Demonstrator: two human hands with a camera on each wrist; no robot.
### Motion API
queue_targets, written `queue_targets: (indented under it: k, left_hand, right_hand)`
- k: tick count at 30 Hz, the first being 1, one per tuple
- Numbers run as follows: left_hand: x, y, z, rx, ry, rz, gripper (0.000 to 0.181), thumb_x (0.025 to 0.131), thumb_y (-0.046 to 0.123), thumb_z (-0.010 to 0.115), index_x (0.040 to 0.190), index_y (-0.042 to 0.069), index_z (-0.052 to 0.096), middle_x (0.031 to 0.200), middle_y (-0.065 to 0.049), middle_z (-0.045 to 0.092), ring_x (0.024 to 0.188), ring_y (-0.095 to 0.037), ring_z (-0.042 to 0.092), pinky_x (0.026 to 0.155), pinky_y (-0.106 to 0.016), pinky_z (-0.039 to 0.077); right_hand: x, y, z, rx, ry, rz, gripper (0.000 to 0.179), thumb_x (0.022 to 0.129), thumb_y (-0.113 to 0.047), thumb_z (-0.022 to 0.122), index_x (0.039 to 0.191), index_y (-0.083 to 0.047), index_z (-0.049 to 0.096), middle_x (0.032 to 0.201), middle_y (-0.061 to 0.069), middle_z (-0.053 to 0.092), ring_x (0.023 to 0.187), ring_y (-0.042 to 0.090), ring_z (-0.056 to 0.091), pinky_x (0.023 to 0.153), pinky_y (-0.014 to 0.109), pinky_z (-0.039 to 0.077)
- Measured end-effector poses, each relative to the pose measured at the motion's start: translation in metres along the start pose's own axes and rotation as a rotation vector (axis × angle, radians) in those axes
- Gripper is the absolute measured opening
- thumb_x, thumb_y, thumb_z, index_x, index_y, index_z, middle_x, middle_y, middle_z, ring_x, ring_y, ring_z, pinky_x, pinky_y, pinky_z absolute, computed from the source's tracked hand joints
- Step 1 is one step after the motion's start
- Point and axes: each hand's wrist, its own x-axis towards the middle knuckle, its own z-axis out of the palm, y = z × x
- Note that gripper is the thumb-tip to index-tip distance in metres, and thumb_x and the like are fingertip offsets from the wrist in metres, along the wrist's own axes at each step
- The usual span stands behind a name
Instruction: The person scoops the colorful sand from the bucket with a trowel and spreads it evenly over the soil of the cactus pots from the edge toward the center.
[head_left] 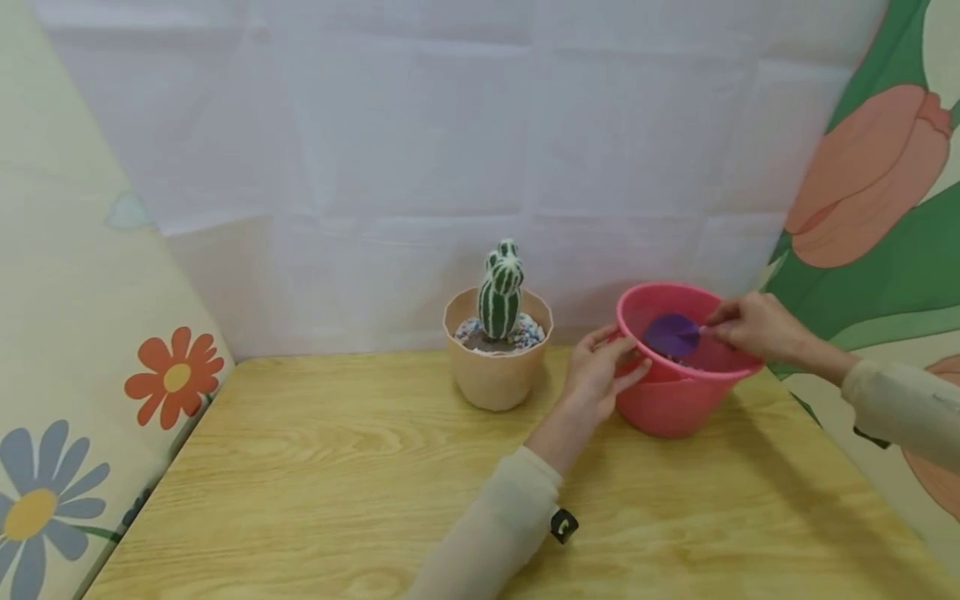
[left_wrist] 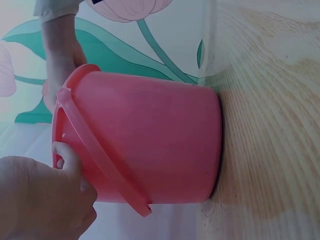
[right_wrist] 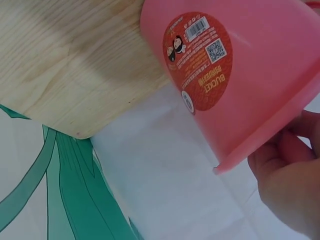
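A pink bucket (head_left: 667,408) stands upright on the wooden table, its handle (left_wrist: 107,155) hanging down along the outer side. My left hand (head_left: 595,371) grips the bucket's rim on the near left, the thumb at the rim in the left wrist view. Over the bucket's right side, my right hand (head_left: 757,327) pinches the handle of a purple scoop (head_left: 672,335). The scoop's round blade is down inside the bucket, above dark loose material at the bottom. In the right wrist view the bucket's wall and rim hide the scoop.
Left of the bucket stands a beige pot (head_left: 495,383) with a green-and-white cactus (head_left: 498,304) and coloured pebbles on dark soil. A white cloth (head_left: 405,150) hangs behind the wooden table (head_left: 337,483). Flower-patterned panels (head_left: 892,242) flank both sides.
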Motion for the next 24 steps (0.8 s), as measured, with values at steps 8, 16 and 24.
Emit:
queue_targets:
  k: [8,16,24]
  left_hand:
    - [0.002,-0.002,-0.001,-0.015,-0.027,0.004,0.033,0.088,-0.009,0.071,0.118,0.000,0.062,0.105,-0.018,0.068,0.084,-0.025,0.068,0.081,-0.042,0.063]
    - [0.004,-0.004,-0.004,-0.014,-0.053,0.008,0.036,0.087,-0.009,0.072,0.119,0.001,0.061,0.110,-0.020,0.066,0.085,-0.024,0.067,0.082,-0.041,0.062]
    - [0.005,-0.006,-0.003,-0.023,-0.042,0.033,0.040,0.085,-0.014,0.072,0.120,0.000,0.060,0.108,-0.018,0.063,0.088,-0.025,0.067,0.082,-0.042,0.062]
  right_hand:
    - [0.004,0.011,0.002,-0.037,-0.005,-0.039,0.022,0.094,-0.011,0.073,0.105,0.008,0.075,0.092,0.014,0.074,0.075,0.018,0.067,0.058,0.026,0.055]
    - [0.006,0.017,0.006,-0.082,-0.026,-0.112,0.012,0.091,-0.003,0.073,0.097,0.006,0.077,0.086,0.011,0.074,0.072,0.017,0.067,0.058,0.028,0.056]
    - [0.010,0.018,0.004,-0.102,-0.064,-0.142,0.007,0.088,0.001,0.072,0.092,0.003,0.077,0.084,0.008,0.074,0.068,0.014,0.065,0.056,0.026,0.055]
